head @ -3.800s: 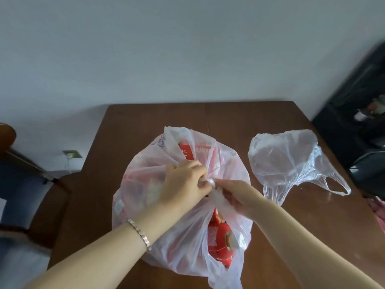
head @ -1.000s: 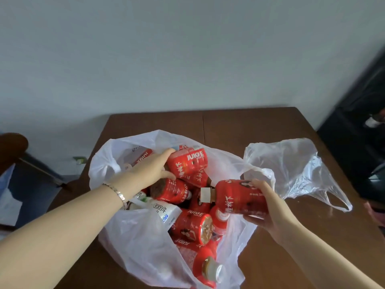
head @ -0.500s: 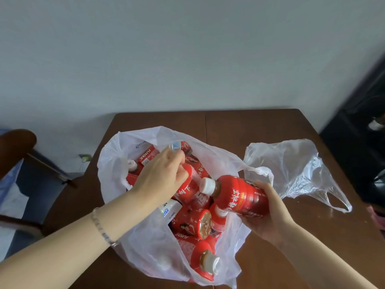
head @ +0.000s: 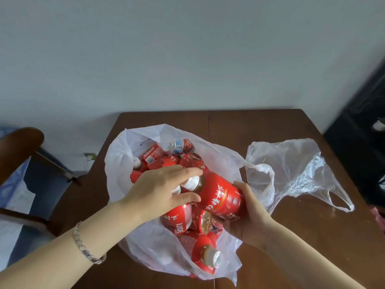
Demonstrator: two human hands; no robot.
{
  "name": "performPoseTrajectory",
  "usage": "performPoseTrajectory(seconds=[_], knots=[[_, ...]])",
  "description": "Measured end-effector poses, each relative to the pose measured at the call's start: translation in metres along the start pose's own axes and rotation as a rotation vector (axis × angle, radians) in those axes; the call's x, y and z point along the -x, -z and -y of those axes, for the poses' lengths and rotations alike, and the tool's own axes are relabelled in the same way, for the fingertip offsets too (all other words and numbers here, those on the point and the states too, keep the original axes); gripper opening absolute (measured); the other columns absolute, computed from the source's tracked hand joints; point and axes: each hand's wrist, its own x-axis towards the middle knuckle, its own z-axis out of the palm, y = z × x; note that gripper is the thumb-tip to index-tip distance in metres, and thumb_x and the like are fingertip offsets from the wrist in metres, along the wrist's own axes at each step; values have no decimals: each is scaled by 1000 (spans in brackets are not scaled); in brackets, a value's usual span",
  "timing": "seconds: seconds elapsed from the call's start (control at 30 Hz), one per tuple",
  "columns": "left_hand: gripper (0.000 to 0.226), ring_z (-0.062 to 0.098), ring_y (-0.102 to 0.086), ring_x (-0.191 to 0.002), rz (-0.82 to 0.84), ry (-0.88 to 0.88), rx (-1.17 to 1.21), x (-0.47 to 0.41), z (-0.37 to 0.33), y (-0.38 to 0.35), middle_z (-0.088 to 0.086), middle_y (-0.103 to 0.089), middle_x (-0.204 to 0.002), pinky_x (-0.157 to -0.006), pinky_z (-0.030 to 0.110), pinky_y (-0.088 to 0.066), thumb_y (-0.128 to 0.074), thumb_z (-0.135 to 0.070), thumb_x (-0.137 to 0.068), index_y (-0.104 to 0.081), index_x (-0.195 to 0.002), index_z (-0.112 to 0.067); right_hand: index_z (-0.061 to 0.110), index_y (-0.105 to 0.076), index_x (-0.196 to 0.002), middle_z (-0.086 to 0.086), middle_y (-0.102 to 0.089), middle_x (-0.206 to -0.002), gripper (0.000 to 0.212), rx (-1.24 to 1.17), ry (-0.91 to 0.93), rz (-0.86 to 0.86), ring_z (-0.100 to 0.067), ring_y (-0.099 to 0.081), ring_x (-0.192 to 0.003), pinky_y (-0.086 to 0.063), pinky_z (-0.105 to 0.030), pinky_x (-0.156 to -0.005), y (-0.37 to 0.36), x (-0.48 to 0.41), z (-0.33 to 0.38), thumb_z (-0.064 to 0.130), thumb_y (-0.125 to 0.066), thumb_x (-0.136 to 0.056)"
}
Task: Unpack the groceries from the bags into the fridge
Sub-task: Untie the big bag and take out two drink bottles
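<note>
At a brown wooden table [head: 250, 126], my right hand [head: 248, 213] holds a red-labelled plastic juice bottle [head: 220, 195] with a white cap just above the heap in a thin white plastic shopping bag [head: 125, 163]. Its fingers and thumb are curled round the lower half of the bottle, which lies tilted on its side, cap toward my left. My left hand [head: 160, 192] reaches in over the pile, forefinger above that cap and thumb below it, the fingers fairly straight and a little spread. Whether they pinch the cap, or a 2nd bottle hidden under the palm, I cannot tell. A silver chain bracelet [head: 87, 247] sits on that wrist.

The unpacking is, by my reckoning, barely under way. The shopping bag's mouth gapes open, yet at least 6 more red bottles [head: 191, 159] lie packed inside, caps pointing every way, 1 of them [head: 208, 255] at the near end with its white cap toward me. Just to the right, touching the full bag's rim, a crumpled clear plastic bag [head: 291, 170] lies slack on the table and looks empty, which suggests 1 bag is already dealt with. No fridge shows from the head camera, so nothing can be confirmed as put away. As far as I can judge, every bottle here has yet to make that trip, starting with the 1 in my right hand. A dark wooden chair [head: 20, 142] stands off the table's left edge
</note>
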Motion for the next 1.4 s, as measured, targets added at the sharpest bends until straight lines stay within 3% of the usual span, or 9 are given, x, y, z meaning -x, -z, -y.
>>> performPoseTrajectory(seconds=[0.1,0.2,0.33,0.53,0.73,0.87,1.1,1.23,1.4], knots=[[55,-11,-49,-67,107,12,137,0,-4,7,-29,-50,-90,-59,-1,-35,-34,-76,-78,-46,-115,-36,5,-56,-98,-17,-67,-72,56,66,-65,83,-25,-65,-54,-50,-22,-41,0,5,-2,49,-57,-64],[62,-10,-55,-82,204,84,260,2,-7,5,-30,-51,-98,-72,6,-45,-38,-83,-68,-38,-117,-46,4,-58,-98,-17,-67,-77,56,150,-104,162,-23,-63,-54,-48,-21,-43,-1,3,-6,51,-55,-68],[34,-6,-56,-60,63,84,166,3,-11,-1,-27,-50,-72,-51,-2,-38,-49,-61,-79,-47,-101,-35,6,-57,-103,-17,-68,-82,59,243,-115,78,-24,-65,-57,-53,-24,-49,-5,-6,-4,60,-47,-82],[34,-5,-45,-44,25,148,-36,3,-8,4,-17,-59,-58,-37,-2,-18,-47,-55,-81,-52,-89,-23,23,-55,-120,3,-63,-108,34,1386,842,-467,-12,-60,-92,-50,-26,-81,21,-33,8,43,-42,-96],[34,3,-28,-36,49,233,-230,5,-10,8,-21,-33,-52,-29,8,-4,-46,-56,-78,-54,-83,-24,20,-32,-138,-3,-43,-131,57,2376,547,-370,-21,-42,-119,-47,-31,-87,27,-66,2,47,-51,-91],[29,5,-24,-33,68,302,-259,8,-11,7,-19,-32,-53,-28,9,-4,-60,-53,-75,-50,-82,-26,16,-42,-123,0,-58,-110,58,2305,539,-420,-20,-61,-96,-46,-27,-73,20,-76,4,61,-48,-87],[30,4,-41,-38,29,389,-121,10,-4,3,-21,-40,-54,-41,2,-25,-58,-55,-80,-37,-83,-33,21,-50,-89,9,-58,-82,28,1566,819,-582,-13,-59,-73,-51,-27,-66,13,-43,7,48,-55,-84],[31,8,-46,-54,93,368,-207,-2,-13,8,-14,-46,-64,-44,8,-24,-49,-57,-84,-35,-88,-31,23,-50,-78,11,-58,-68,26,1514,1016,-647,-12,-59,-66,-49,-27,-63,-7,2,26,47,-62,-79],[37,10,-56,-40,32,144,-259,-35,-15,7,-8,-56,-47,-40,7,-5,-48,-61,-72,-55,-73,-24,21,-61,-88,7,-66,-78,26,1629,1079,-710,-15,-64,-72,-55,-30,-64,-20,49,42,46,-60,-80]])
